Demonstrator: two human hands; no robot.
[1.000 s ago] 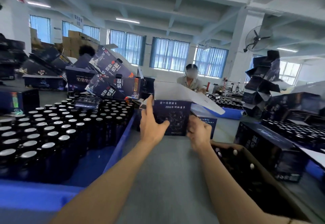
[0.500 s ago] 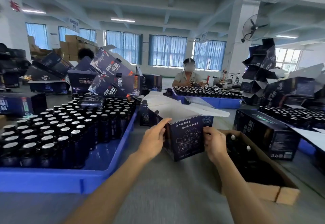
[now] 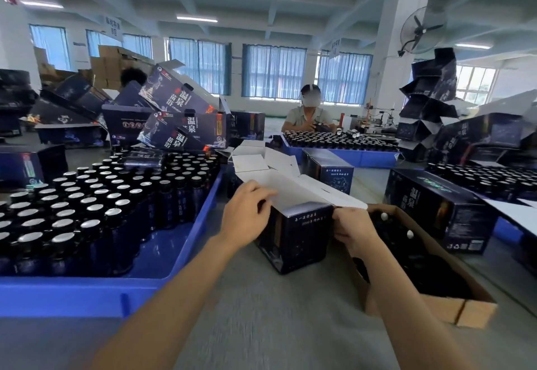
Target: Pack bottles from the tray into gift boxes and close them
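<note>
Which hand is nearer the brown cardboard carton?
Right. The right hand grips the gift box at its right edge, beside the brown cardboard carton; the left hand holds the box's left side.

The left hand and the right hand are showing bare; the left forearm and the right forearm are showing bare as well, from wrist to the bottom edge; the left forearm is looking broader than the right; knuckles are standing out on both hands; the nails are blurring too much to tell.
</note>
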